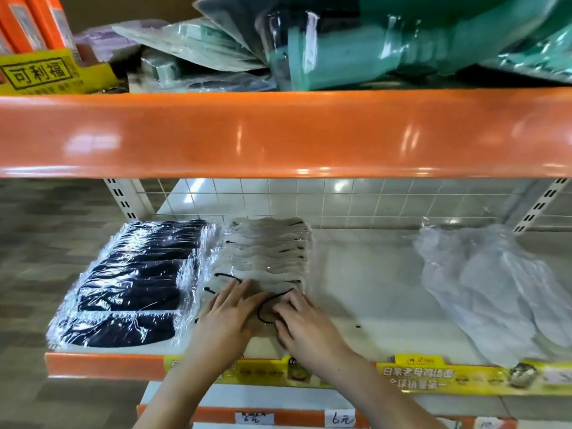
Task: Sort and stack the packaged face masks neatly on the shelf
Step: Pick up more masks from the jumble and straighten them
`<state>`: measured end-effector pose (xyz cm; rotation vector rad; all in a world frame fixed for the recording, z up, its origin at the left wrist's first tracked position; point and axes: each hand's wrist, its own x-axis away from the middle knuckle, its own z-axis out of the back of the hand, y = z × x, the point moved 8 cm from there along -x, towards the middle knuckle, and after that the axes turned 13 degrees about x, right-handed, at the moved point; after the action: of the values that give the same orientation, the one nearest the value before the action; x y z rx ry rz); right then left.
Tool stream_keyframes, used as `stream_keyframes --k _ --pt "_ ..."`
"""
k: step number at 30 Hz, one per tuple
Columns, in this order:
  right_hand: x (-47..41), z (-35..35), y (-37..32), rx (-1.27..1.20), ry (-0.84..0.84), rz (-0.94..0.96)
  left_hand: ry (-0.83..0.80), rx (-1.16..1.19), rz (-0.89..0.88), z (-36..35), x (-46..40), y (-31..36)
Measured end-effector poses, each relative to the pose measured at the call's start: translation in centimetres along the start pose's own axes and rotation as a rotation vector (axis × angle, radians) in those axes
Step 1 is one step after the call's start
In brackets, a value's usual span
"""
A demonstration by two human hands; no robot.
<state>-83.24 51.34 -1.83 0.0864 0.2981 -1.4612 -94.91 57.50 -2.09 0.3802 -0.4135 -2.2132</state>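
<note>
Grey packaged masks (pixel 266 258) are lying in an overlapping row at the centre of the white shelf (pixel 365 274), beside black masks (pixel 136 283) at left. Both hands are pressing the nearest pack: left hand (pixel 227 317) flat with straight fingers, right hand (pixel 305 323) with fingers bent onto it.

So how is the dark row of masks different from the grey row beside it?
The dark row holds navy masks; the grey row holds pale grey ones with black ear loops. The dark row lies untouched at the shelf's left end, while both hands, left and right, rest on the grey row's front pack. Both are overlapped, clear-wrapped packs.
</note>
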Motion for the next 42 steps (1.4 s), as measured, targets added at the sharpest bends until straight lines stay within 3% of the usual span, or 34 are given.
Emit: stream_keyframes --k 4,10,22,27,32,37,42 --pt "0.8 1.3 1.5 -0.031 0.041 -0.048 0.161 0.126 -0.124 1.0 -1.0 3.0" --pt "3.2 3.4 7.8 0.055 0.094 -0.23 0.213 0.253 -0.184 -1.0 -3.0 8.5" --pt "12.6 9.2 23.5 0.248 0.183 -0.507 -0.007 0.403 -0.134 -10.7 -7.7 22.2" --pt "15.1 9.1 28.4 0.251 0.047 -0.619 -0.076 0.602 0.028 -14.3 -9.5 27.0" --pt "16.7 6.7 30.7 0.16 -0.303 -0.593 0.023 0.909 0.228 -15.7 -10.1 29.1" --pt "16.5 6.5 30.9 0.239 -0.336 -0.553 0.106 0.986 0.225 -15.4 -10.1 31.8" --pt "15.2 8.4 31.5 0.233 -0.151 -0.625 0.1 0.942 0.056 -15.0 -9.7 35.0"
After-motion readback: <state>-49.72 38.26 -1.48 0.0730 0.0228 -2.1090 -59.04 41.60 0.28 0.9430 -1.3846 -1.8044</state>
